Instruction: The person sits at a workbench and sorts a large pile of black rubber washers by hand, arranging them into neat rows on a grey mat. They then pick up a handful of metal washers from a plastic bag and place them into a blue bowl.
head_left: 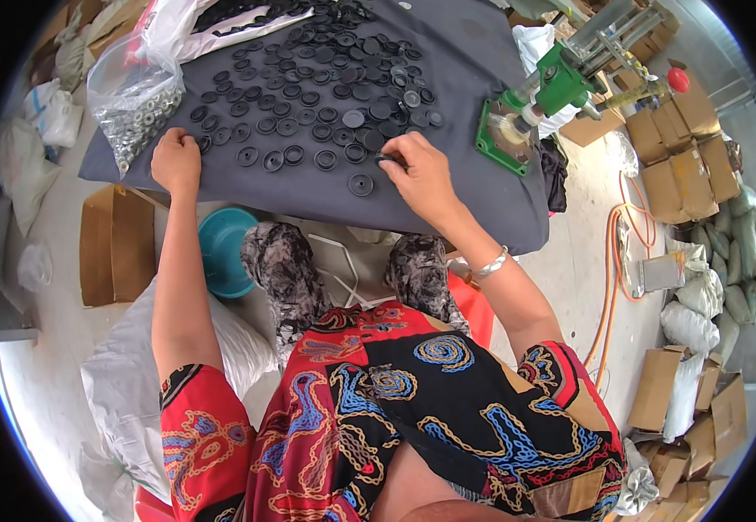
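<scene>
Many round black plastic discs [293,155] with raised rims lie spread over the dark cloth of the table. Between the thumb and fingers of my right hand [421,178], one black disc [387,158] is pinched, just above the near discs. My left hand [176,162] is closed at the table's left front edge, beside a few discs; whatever its fingers hold is hidden. Behind that hand, a clear plastic bag [140,109] full of small metal rings or nuts rests on the table's left corner.
A green hand press [561,83] with a red knob stands at the table's right. Below the table sit a teal basin [226,252] and a cardboard box [117,248]. An orange hose [611,287] runs along the floor at right, near stacked cartons [687,165] and sacks.
</scene>
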`<state>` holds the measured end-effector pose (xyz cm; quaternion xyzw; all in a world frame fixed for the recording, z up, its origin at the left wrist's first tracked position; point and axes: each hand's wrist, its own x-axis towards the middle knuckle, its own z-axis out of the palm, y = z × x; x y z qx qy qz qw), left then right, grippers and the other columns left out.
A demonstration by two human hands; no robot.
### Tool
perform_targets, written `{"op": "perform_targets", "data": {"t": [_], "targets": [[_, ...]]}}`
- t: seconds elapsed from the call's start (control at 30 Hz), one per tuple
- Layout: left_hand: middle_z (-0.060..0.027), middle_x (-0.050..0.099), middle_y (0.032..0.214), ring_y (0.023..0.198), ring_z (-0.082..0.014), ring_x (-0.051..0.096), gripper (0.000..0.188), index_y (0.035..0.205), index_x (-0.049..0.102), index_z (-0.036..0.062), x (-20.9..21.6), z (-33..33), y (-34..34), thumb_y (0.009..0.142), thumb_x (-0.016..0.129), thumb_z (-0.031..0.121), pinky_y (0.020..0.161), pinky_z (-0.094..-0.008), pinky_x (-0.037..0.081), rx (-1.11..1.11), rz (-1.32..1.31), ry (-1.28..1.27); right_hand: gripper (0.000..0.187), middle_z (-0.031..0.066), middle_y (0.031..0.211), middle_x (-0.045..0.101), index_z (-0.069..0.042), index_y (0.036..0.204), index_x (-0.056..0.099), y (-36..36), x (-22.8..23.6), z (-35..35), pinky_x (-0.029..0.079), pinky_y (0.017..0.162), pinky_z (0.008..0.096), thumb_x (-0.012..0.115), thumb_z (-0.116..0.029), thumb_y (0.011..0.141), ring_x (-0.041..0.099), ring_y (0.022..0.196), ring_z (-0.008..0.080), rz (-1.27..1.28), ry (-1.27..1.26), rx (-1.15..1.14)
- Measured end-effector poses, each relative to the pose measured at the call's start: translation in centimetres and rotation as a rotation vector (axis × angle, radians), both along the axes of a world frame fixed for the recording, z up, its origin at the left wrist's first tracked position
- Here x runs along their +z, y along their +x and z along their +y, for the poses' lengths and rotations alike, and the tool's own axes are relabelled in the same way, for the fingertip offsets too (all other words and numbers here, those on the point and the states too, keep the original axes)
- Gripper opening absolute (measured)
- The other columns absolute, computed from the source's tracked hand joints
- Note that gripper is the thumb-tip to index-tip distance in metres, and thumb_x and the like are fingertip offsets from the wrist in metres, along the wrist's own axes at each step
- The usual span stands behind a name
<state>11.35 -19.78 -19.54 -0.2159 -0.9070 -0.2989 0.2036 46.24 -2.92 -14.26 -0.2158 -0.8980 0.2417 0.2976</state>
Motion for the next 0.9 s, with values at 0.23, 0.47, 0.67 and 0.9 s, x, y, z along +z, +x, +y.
{"op": "perform_targets", "data": {"t": [0.23,0.47,0.67,0.9], "targets": [[-0.0067,0.07,0.09,0.086,-0.028,0.066,0.02,0.095,0.07,0.017,-0.4,-0.3,-0.9,0.081,0.058,0.024,0.075,-0.0395,0.051,-0.007,0.04,-0.01,0.014,0.0053,0.087,0.056,-0.007,0.089,0.058,3.2,-1.8,-1.1,0.045,0.075,0.0359,0.062,-0.007,0.076,0.054,0.085,0.0243,-0.056,0.497,0.259],[-0.0059,0.069,0.093,0.088,-0.0286,0.065,0.02,0.093,0.07,0.0144,0.1,-0.3,-0.2,0.081,0.057,0.022,0.075,-0.0412,0.05,0.0,0.014,-0.007,0.018,0.0048,0.089,0.056,-0.007,0.09,0.059,4.1,-1.7,-1.2,0.045,0.075,0.0371,0.068,-0.011,0.075,0.055,0.088,0.0241,-0.044,0.454,0.23],[-0.0052,0.069,0.094,0.088,-0.0285,0.065,0.019,0.092,0.07,0.0129,-0.1,-0.2,-0.7,0.08,0.057,0.021,0.075,-0.0417,0.051,-0.001,0.008,0.007,0.023,0.0073,0.091,0.057,-0.007,0.094,0.062,-1.0,-0.5,0.6,0.047,0.075,0.0385,0.072,-0.015,0.075,0.056,0.089,0.0265,-0.02,0.453,0.001],[-0.0047,0.069,0.093,0.088,-0.0277,0.064,0.018,0.09,0.07,0.0129,-0.2,-0.1,-0.7,0.08,0.057,0.021,0.075,-0.0426,0.05,-0.01,0.033,0.033,0.032,0.0099,0.091,0.057,-0.009,0.105,0.063,-4.5,-0.9,2.4,0.048,0.078,0.039,0.072,-0.017,0.076,0.057,0.09,0.0285,-0.341,0.484,-0.032]]}}
